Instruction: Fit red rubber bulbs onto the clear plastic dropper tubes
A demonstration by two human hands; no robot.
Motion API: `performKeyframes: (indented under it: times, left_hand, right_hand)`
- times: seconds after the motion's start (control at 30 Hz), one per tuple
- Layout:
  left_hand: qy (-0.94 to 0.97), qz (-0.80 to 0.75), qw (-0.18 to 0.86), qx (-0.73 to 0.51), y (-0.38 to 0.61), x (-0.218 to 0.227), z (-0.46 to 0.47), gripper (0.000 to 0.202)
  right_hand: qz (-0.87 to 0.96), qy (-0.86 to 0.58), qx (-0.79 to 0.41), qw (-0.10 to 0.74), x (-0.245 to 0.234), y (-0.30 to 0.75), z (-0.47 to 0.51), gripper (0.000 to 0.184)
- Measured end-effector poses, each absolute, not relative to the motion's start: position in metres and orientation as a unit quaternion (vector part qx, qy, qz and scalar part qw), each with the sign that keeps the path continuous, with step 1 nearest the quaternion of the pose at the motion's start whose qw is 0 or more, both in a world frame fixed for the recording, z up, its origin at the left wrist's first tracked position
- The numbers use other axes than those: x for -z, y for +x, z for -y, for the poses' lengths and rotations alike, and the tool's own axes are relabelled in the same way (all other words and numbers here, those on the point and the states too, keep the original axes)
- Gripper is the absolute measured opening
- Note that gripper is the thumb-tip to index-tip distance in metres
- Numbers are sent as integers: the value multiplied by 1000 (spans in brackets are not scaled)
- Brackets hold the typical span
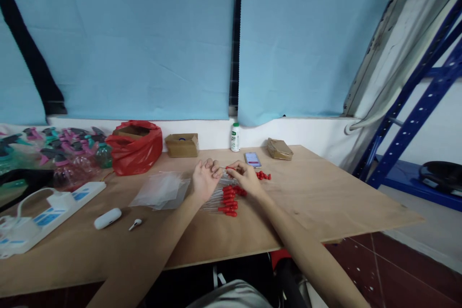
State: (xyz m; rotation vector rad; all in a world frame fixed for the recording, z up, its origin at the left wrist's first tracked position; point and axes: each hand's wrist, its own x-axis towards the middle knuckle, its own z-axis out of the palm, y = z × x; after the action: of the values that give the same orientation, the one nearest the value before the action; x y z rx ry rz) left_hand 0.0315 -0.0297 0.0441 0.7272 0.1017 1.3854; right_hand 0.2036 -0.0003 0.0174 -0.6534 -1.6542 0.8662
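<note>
My right hand (247,179) pinches the red rubber bulb of a glass dropper (230,168). Its thin clear tube points left to my left hand (205,179), whose curled fingers close around that end, palm turned up. Below both hands, a pile of glass droppers (228,202) lies on the table with red bulbs to the right and clear tubes to the left. More clear glass tubes show between the hands. A small group of loose red bulbs (264,175) sits just beyond my right hand. Clear plastic bags (159,190) lie flat left of my left hand.
On the wooden table (325,197) stand a red plastic bag (139,151), a cardboard box (182,145), a white bottle (235,137), a phone (252,159) and a brown package (279,149). A power strip (79,195), earbud case (107,218), earbud (135,224) and several spray bottles (77,159) occupy the left.
</note>
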Motion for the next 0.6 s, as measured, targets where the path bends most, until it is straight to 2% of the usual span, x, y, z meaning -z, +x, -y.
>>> performKeyframes:
  times: [0.37,0.6]
  left_hand:
    - [368,-112,659,-647,35,-40,28,38]
    - [346,-74,691,-630,36,-38,28,38]
  right_hand:
    - [723,-295,-300,549,-18,206,7,35]
    - [715,-270,-352,540,-16,205,1,33]
